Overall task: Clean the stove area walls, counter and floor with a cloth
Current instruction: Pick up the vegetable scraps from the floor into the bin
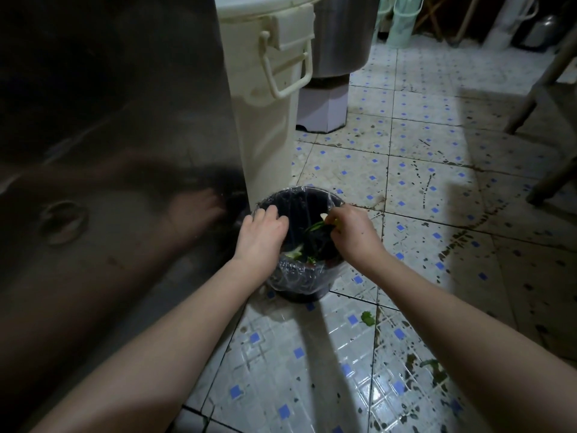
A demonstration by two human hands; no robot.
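Floor | 1 bin | left fingers grip its rim | right fingers pinch greens

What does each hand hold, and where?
The right hand pinches a green vegetable scrap by one end over the bin. The left hand is on its rim; grip unclear.

On the dirty tiled floor a small black bin with clear liner stands beside a tall cream container. The left grip holds its rim; the right grip pinches green scraps over it.
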